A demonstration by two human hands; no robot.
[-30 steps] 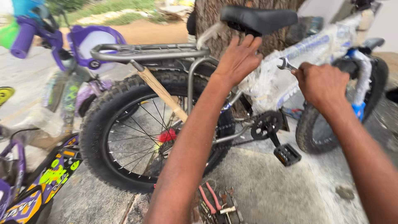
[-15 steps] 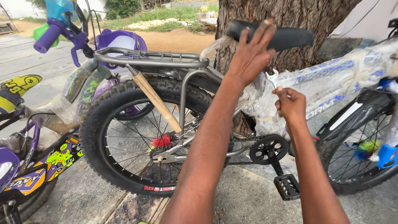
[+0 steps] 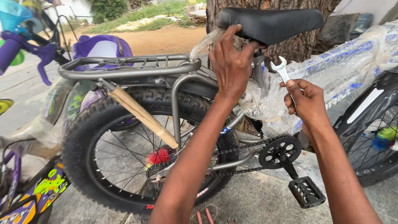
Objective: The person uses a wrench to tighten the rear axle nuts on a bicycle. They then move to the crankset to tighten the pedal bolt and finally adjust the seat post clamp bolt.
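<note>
Head view: left hand (image 3: pixel 231 68) grips saddle (image 3: pixel 271 24); right hand (image 3: pixel 306 101) holds spanner (image 3: pixel 282 69).

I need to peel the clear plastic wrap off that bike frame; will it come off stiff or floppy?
The clear plastic wrap looks thin and crinkled, so probably floppy and light. It bunches loosely around the frame near the right hand, so it may stretch or tear.

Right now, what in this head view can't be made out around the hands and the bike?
- Seat clamp: hidden behind the left hand.
- Lower end of the spanner: buried in the right hand.
- Frame: veiled by plastic wrap.
- Front wheel: cut off by the right edge.
- Red-handled tool: cut off by the bottom edge.
</note>
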